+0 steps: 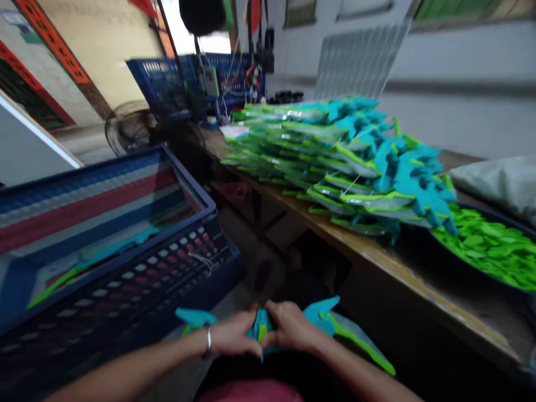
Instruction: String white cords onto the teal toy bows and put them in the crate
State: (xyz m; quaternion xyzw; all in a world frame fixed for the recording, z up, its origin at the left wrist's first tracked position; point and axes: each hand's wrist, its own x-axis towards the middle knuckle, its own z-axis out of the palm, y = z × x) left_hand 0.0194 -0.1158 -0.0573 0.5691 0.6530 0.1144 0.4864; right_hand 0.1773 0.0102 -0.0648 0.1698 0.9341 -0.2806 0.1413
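Low in front of my body, I hold a long teal and lime-green plastic piece with wing-like ends [320,319] in both hands. My left hand [235,335], with a silver bracelet at the wrist, is closed around its middle part. Right beside it, my right hand [290,328] is closed on the same middle part, thumbs nearly together. The piece's arms stick out past both hands; the right end shows a translucent panel edged in green. My palms and fingers hide much of its centre. What the piece is, I cannot tell.
A wooden workbench [377,257] on the right bears a tall stack of similar teal and green pieces [310,145]. Beyond lies a dark tray of loose green parts [489,240]. At left stands a blue crate [180,262] with a striped lining and a similar piece inside. A fan [129,128] stands behind.
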